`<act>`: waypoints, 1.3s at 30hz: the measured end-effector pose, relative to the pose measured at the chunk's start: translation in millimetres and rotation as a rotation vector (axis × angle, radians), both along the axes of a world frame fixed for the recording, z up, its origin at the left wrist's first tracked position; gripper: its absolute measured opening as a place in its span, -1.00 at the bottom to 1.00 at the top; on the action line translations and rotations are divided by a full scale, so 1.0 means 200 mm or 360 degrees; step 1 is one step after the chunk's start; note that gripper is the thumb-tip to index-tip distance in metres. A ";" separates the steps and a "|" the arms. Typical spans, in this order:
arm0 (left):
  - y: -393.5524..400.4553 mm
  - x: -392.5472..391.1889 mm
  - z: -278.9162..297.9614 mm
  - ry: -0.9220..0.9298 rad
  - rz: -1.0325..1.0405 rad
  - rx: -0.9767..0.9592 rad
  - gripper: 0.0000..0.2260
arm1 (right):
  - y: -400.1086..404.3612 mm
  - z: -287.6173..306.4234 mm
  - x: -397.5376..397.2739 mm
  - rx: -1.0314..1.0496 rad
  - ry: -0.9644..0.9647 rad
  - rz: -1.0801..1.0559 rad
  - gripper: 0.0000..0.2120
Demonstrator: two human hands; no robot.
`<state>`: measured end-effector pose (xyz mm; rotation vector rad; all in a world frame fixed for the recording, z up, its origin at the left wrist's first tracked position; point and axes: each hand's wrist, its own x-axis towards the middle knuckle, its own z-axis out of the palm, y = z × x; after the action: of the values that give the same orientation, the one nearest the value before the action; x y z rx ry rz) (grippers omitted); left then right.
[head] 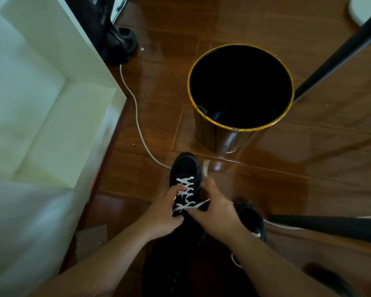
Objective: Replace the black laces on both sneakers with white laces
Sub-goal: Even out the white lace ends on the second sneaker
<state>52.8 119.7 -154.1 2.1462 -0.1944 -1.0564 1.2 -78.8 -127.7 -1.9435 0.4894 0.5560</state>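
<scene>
A black sneaker (pixel 185 168) lies on the wooden floor, toe pointing away from me, with a white lace (pixel 185 192) crossed through its eyelets. My left hand (pixel 165 213) grips the shoe's left side, fingers curled near the lacing. My right hand (pixel 214 211) holds the shoe's right side and pinches a lace end that runs across the top eyelets. A second black sneaker (pixel 250 219) sits to the right, partly hidden behind my right wrist, with a white lace (pixel 278 225) trailing from it.
A black bin with a gold rim (pixel 240 129) stands just beyond the shoe. A white cable (pixel 137 123) runs along the floor at left beside a white cabinet (pixel 51 93). Dark furniture legs (pixel 330 227) cross at right.
</scene>
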 end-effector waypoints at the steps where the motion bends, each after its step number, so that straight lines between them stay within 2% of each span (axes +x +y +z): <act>1: 0.00 0.00 -0.01 0.0033 0.0053 -0.0068 -0.26 | 0.03 -0.01 -0.01 -0.0126 -0.0027 0.0240 -0.09; 3: 0.00 0.00 -0.02 0.0045 0.0113 -0.0161 -0.27 | 0.06 -0.04 -0.03 -0.0402 -0.0075 0.0528 -0.07; 8: 0.02 -0.02 -0.04 -0.0018 0.0231 -0.0125 -0.34 | 0.02 -0.04 -0.03 -0.0645 -0.0029 0.0409 -0.59; 11: 0.05 -0.02 -0.02 -0.0074 0.0278 0.0013 -0.36 | 0.00 -0.06 -0.05 -0.0643 0.0028 0.0375 -0.76; 15: 0.04 -0.02 0.01 -0.0178 0.0264 0.0208 -0.48 | 0.04 -0.06 -0.05 -0.0619 0.0017 0.0262 -0.81; 18: 0.03 -0.02 0.04 -0.0163 0.0202 0.0189 -0.50 | 0.04 -0.05 -0.06 -0.0719 -0.0071 0.0333 -0.81; 21: 0.00 0.00 0.06 -0.0232 0.0031 0.0107 -0.49 | 0.00 -0.05 -0.06 -0.0732 -0.0092 0.0446 -0.73; 25: -0.08 0.04 0.09 -0.0384 -0.0330 0.0177 -0.59 | -0.06 -0.03 -0.03 -0.0916 -0.0123 0.0720 -0.80; 28: -0.14 0.05 0.11 -0.0331 -0.0434 0.0145 -0.69 | -0.11 0.00 0.03 -0.0690 -0.0074 0.0603 -0.87; 31: -0.17 0.06 0.13 -0.0286 -0.0134 -0.0021 -0.89 | -0.14 0.01 0.08 -0.0256 0.0013 0.0276 -0.85; 35: -0.18 0.11 0.17 0.0346 0.0776 -0.0398 -0.92 | -0.13 -0.02 0.08 -0.0060 0.0047 0.0046 -0.82; 39: -0.16 0.14 0.18 0.0637 0.0888 -0.0520 -0.85 | -0.02 -0.04 0.06 0.0189 0.0110 0.0064 -0.81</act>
<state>80.5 87.6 -117.4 1.5249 0.3766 -1.0055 13.3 -82.8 -135.8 -1.8290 0.4514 0.6650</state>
